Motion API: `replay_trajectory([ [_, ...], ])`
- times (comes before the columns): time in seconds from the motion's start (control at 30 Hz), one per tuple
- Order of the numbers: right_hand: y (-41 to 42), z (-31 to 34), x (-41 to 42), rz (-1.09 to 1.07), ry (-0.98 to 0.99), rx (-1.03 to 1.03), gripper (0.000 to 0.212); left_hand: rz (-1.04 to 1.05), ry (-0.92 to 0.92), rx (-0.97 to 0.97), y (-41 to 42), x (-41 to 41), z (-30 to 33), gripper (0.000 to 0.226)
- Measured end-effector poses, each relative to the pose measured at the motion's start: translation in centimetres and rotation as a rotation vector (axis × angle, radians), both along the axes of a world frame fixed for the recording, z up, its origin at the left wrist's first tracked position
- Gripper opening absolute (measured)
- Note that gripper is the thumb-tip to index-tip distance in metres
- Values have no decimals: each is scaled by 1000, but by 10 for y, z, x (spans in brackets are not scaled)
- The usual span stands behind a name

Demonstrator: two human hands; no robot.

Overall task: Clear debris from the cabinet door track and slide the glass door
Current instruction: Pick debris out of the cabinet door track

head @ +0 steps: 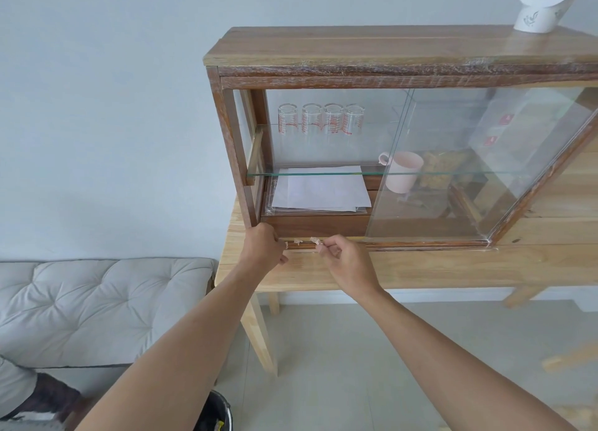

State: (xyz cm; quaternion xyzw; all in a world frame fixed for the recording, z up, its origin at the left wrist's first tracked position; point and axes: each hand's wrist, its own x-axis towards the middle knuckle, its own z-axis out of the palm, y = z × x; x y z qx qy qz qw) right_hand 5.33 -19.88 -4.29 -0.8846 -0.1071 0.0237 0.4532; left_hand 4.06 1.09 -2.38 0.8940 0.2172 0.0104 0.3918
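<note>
A wooden cabinet (356, 74) stands on a light wooden table (420, 268). Its glass door (469, 178) sits slid to the right, leaving the left half open. Pale wood scraps (299, 242) lie in the bottom door track (420, 244) at the left end. My left hand (263, 247) is closed at the track's left corner, with a scrap showing at its fingertips. My right hand (343, 255) pinches a scrap (315, 240) between thumb and fingers just above the track.
Inside the cabinet are several upturned glasses (320, 119) on a glass shelf, white papers (320, 191) and a pink mug (404, 171). A white vase (537, 13) stands on top. A grey cushioned bench (97, 307) is at left, a dark bucket (215, 414) below.
</note>
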Motion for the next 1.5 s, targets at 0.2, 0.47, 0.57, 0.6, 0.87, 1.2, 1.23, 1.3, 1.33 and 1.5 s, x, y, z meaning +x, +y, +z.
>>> replay_trajectory([
  [0.2, -7, -8, -13, 4, 57, 93, 23, 24, -93, -66, 2, -10, -1, 15],
  [0.47, -13, -14, -15, 1, 71, 115, 18, -20, -102, 60, 7, -45, -20, 21],
  [0.57, -13, -16, -14, 7, 73, 119, 18, -48, -91, 93, 6, -41, -18, 23],
  [0.6, -12, -16, -14, 7, 72, 122, 18, -60, -84, 99, 5, -39, -18, 24],
  [0.87, -15, -16, -13, 2, 66, 123, 21, -54, -50, 181, -7, -28, -21, 29],
  [1.2, -12, -21, -23, 15, 92, 182, 20, -16, -66, 178, -10, -39, -22, 18],
  [1.23, -11, -21, -24, 13, 94, 188, 19, 1, -53, 151, -6, -42, -21, 18],
  [1.3, -6, -22, -29, 14, 100, 184, 20, 33, -49, 89, 1, -52, -20, 18],
  [1.33, -2, -23, -32, 19, 105, 181, 20, 46, -54, 61, 5, -58, -20, 18],
  [1.5, 20, -24, -50, 92, 98, 160, 21, 124, -91, -87, 22, -89, -24, 14],
])
